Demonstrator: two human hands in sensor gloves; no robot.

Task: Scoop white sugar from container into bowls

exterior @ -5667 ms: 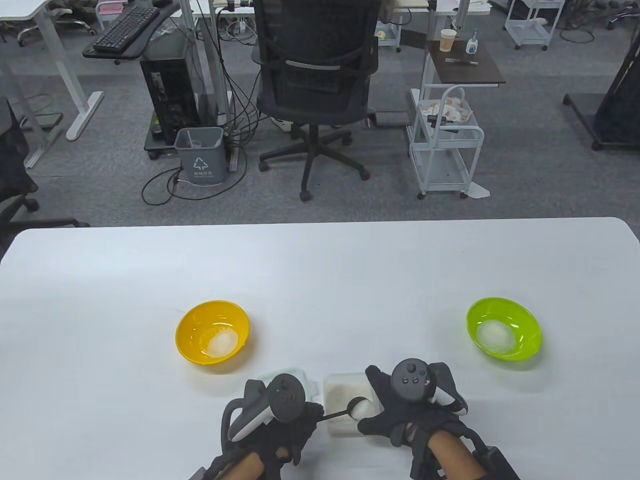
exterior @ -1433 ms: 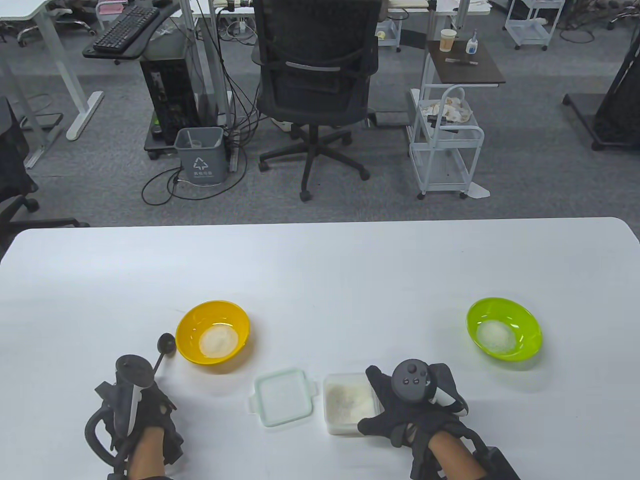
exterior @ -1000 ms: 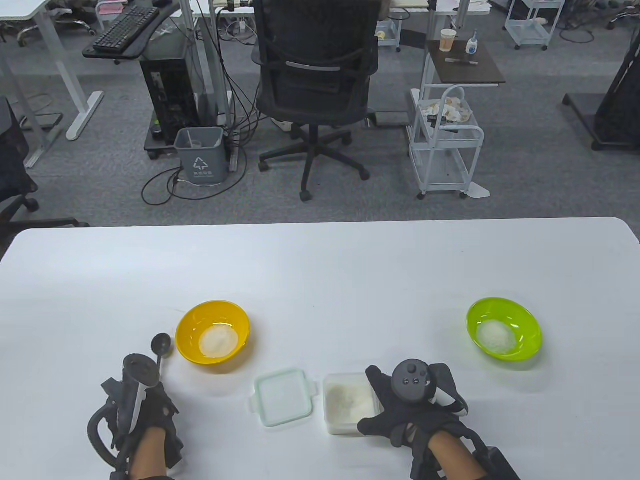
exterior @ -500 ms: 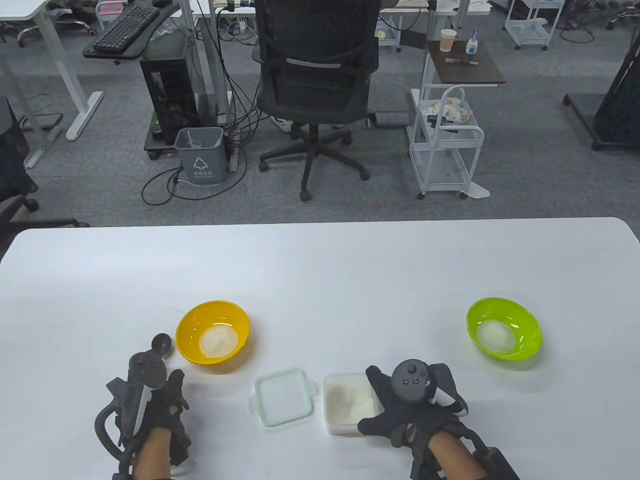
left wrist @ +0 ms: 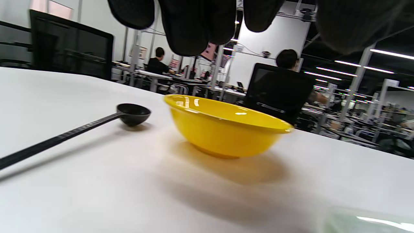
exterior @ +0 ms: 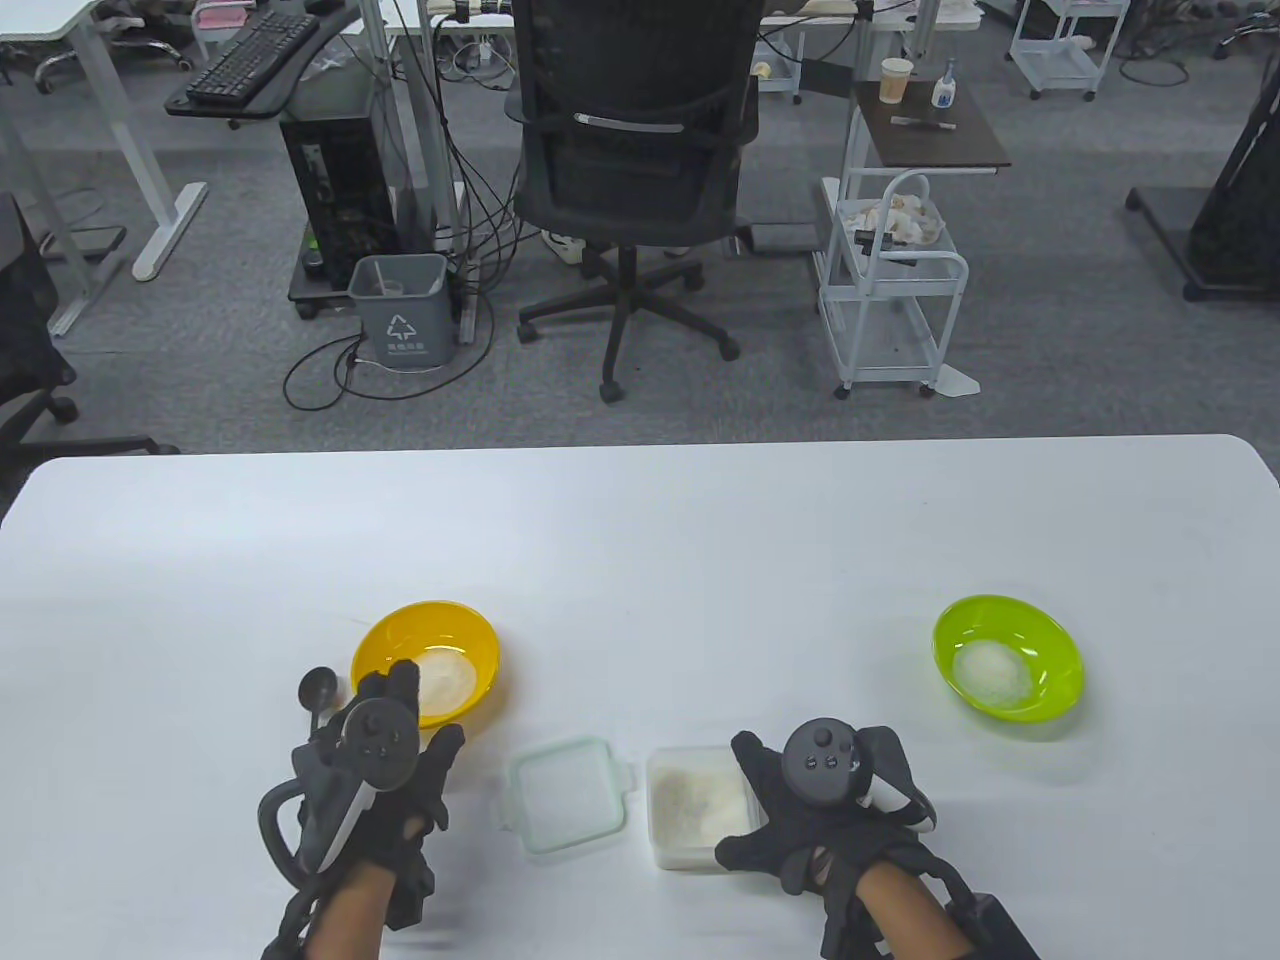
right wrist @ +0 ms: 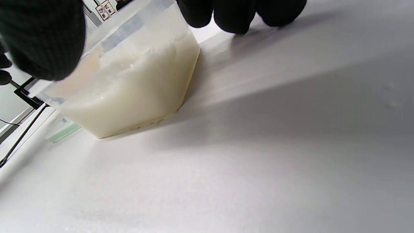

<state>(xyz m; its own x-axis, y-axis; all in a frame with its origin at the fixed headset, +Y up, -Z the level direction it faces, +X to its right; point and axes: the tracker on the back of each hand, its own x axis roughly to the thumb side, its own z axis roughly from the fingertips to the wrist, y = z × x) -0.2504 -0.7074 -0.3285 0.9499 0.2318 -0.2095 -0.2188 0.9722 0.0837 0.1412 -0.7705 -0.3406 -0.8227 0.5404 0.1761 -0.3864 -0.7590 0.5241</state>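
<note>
Table view: left hand [exterior: 385, 790] hovers over the near rim of the yellow bowl [exterior: 470, 640], fingers spread, holding nothing. Black scoop [exterior: 318, 692] lies on the table [exterior: 640, 540] just left of that bowl, empty. Right hand [exterior: 825, 810] grips the right side of the sugar container [exterior: 695, 805], lid [exterior: 565, 805] lying just left of it. Green bowl [exterior: 1008, 658] sits well apart at right; both bowls have sugar in them.

Left wrist view: fingertips [left wrist: 187, 26] hang loose above, touching nothing. Scoop [left wrist: 132, 114] rests flat beside the yellow bowl [left wrist: 226, 127], apart from it.

Right wrist view: thumb [right wrist: 42, 38] on the container's [right wrist: 136, 81] near wall, fingers [right wrist: 236, 13] around its far side. Container upright, sugar well up the walls.
</note>
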